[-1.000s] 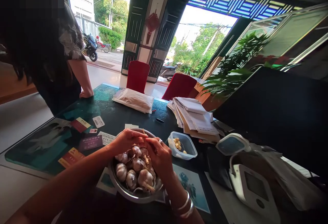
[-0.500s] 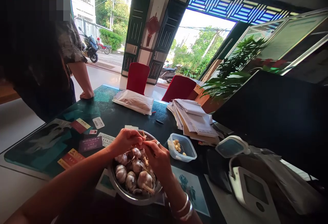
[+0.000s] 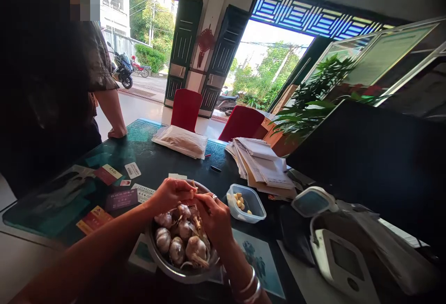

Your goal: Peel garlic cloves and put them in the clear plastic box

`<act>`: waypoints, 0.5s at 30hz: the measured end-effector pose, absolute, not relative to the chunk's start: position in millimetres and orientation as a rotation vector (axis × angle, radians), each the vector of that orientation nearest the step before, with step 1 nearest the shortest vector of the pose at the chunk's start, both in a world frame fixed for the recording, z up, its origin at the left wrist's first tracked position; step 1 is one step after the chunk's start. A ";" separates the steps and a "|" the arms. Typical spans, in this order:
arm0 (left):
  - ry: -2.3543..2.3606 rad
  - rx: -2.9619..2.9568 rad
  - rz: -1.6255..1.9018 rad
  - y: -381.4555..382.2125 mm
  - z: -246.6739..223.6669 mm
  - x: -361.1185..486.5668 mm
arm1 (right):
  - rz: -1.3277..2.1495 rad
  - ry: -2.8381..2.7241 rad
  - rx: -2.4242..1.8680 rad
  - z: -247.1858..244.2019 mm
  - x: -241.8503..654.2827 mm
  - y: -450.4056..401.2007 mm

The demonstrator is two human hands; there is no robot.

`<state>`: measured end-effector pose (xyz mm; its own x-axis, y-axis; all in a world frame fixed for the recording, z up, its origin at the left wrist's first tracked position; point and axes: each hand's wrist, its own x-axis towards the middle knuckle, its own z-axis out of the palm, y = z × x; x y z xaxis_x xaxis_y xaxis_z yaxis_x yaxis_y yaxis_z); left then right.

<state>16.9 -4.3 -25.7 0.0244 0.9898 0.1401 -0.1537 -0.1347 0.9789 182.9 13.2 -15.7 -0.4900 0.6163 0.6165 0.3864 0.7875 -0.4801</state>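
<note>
My left hand and my right hand meet above the far side of a metal bowl. Their fingertips are pinched together on a small pale garlic clove, mostly hidden by the fingers. Several whole garlic bulbs with papery skins and dry stems fill the bowl beneath. Just right of my right hand stands a clear plastic container holding a few peeled cloves. A ring and bangles are on my right hand and wrist.
Business cards lie left of the bowl. Farther back are a plastic-wrapped packet, a pen and stacked papers. A blood pressure monitor and dark screen occupy the right. Another person's hand leans on the table's far left.
The view has shifted slightly. My hands stay pinched together over the bowl, with only small finger movement. The other person's hand still rests on the table.
</note>
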 end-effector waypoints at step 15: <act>0.962 1.159 1.348 -9.2 -20.2 18.6 | 0.369 -2.156 -0.693 -14.8 183.7 11.4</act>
